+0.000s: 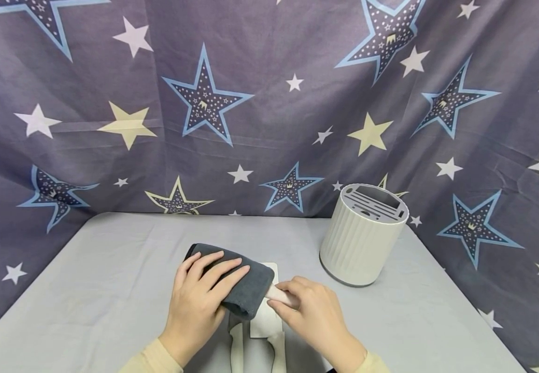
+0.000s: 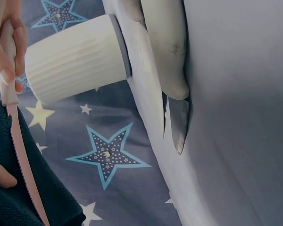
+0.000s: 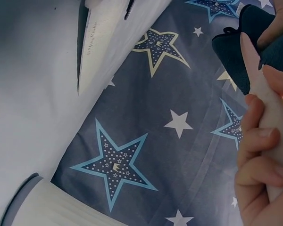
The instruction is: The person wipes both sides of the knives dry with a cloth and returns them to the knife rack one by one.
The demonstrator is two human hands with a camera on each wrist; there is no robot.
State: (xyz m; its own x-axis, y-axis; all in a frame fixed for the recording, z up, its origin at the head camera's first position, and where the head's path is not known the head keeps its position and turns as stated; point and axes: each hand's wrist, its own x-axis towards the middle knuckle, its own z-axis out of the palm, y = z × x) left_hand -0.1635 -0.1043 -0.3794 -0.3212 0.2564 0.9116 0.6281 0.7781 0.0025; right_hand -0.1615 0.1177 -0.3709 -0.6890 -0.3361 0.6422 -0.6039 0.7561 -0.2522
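Note:
My right hand (image 1: 316, 308) grips the pale handle (image 1: 282, 296) of a knife. Its narrow pink blade (image 2: 24, 157) has a serrated edge and shows against the cloth in the left wrist view. Around that blade lies a folded dark grey cloth (image 1: 251, 287), held up above the table. My left hand (image 1: 197, 298) holds the cloth from the other side, fingers spread across its top. From the head view the cloth hides the blade, and the left thumb is mostly out of sight.
Below the hands on the pale table (image 1: 87, 290) lie a white broad-bladed knife (image 1: 266, 322) and a knife with a pale handle (image 1: 237, 348). A ribbed white knife holder (image 1: 358, 243) with a slotted grey top stands at the right. Star-patterned fabric (image 1: 269, 129) hangs behind.

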